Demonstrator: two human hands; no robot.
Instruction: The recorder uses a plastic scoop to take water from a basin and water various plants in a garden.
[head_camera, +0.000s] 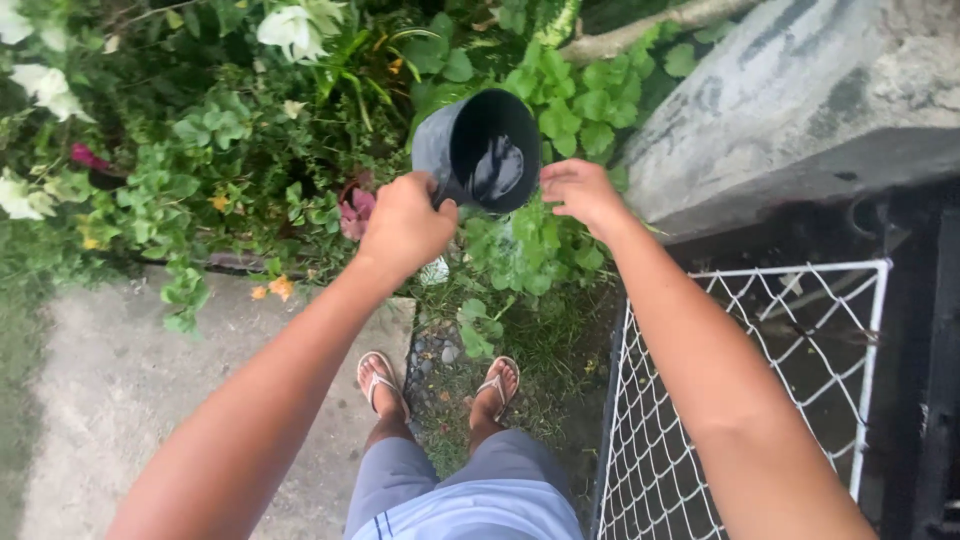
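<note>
Above the green plants, a black cup tips sideways.
Left hand grips its handle tight; right hand touches its rim, fingers loose.

Head view, straight down, close.

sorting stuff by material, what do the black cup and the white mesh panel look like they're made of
Black cup: probably plastic; thin wall, smooth dark surface with a glossy sheen inside, possibly wet. The left hand holds it, the right hand is at its rim.
White mesh panel: looks like metal wire, painted or coated white; thin diamond-pattern strands in a straight rod frame.
</note>
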